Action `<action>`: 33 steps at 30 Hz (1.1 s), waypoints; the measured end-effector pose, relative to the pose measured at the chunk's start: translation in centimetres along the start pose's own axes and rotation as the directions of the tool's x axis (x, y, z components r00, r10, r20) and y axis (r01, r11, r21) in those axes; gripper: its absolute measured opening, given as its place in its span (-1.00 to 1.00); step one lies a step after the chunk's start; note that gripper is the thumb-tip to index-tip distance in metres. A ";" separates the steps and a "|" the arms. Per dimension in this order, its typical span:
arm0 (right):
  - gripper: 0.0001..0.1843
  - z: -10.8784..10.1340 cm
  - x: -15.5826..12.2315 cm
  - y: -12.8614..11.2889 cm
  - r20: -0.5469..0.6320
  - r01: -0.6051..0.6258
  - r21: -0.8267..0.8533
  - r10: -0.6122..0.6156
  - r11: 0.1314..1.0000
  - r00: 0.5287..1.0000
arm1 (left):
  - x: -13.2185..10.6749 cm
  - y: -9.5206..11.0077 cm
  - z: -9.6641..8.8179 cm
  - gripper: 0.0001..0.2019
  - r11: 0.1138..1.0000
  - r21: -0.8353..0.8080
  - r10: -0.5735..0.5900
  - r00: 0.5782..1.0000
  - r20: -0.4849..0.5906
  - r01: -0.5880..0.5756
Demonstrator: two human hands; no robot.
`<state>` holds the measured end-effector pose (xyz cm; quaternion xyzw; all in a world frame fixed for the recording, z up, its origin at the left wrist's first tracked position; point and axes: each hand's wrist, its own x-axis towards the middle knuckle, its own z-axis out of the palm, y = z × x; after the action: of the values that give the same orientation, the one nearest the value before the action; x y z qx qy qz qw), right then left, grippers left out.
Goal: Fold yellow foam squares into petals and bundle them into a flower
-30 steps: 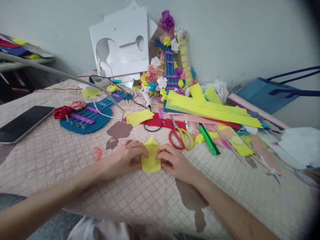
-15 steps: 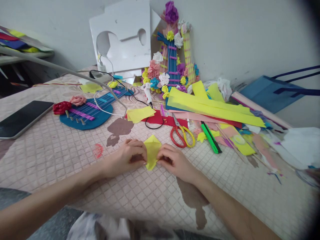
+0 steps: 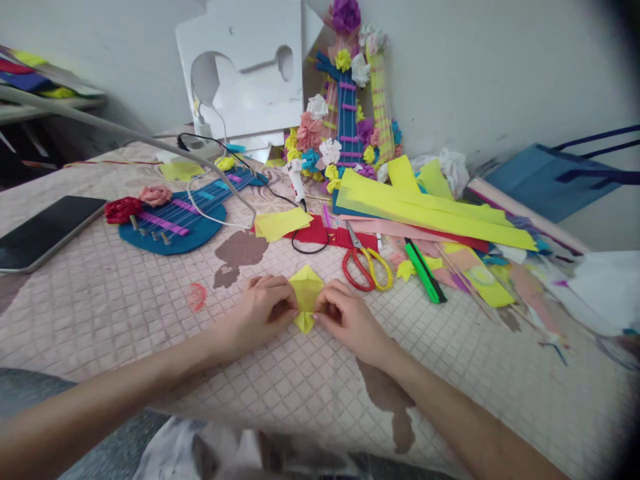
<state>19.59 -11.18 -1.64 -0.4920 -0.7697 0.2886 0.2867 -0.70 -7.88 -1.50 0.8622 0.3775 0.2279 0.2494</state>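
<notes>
Between my hands is a small yellow piece of crepe paper (image 3: 307, 291), one corner pointing away from me and the near end gathered. My left hand (image 3: 273, 304) pinches its left edge with thumb and fingers. On the opposite edge my right hand (image 3: 344, 313) pinches it the same way. Beyond the right hand lie scissors (image 3: 367, 263) with red and yellow handles, and to their right a green utility knife (image 3: 424, 272). A stack of yellow paper pieces (image 3: 281, 224) rests farther back, partly over red paper (image 3: 320, 230).
A blue paper guitar (image 3: 173, 223) with roses lies left, near a phone (image 3: 47, 230). A white cable (image 3: 140, 139) crosses above it. Behind stand a glue gun (image 3: 297, 181) and flower-covered guitars (image 3: 347, 120). Long yellow strips (image 3: 425, 207) cover scraps at right.
My fingers have drawn closer together along the paper's near end, which now looks pinched into folds. The camera view has shifted slightly.
</notes>
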 end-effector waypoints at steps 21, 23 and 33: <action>-0.84 0.3 -0.2 -0.4 -0.011 -0.006 -0.033 0.005 0.999 1.000 | -0.3 0.5 0.9 -0.96 0.989 0.142 -0.036 0.998 -0.056 0.044; -0.83 0.4 -0.1 -0.3 -0.010 0.005 -0.037 -0.005 0.999 1.000 | -0.3 0.5 1.0 -0.96 0.989 0.143 -0.041 0.998 -0.053 0.048; -0.81 0.6 0.0 -0.1 -0.042 -0.023 -0.087 0.020 0.996 0.999 | -0.3 0.5 1.4 -0.96 0.980 0.195 -0.017 0.996 -0.091 0.035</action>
<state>19.06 -11.29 -1.96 -0.5181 -0.7703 0.2474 0.2775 0.15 -8.78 -2.34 0.8665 0.4202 0.2244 0.1491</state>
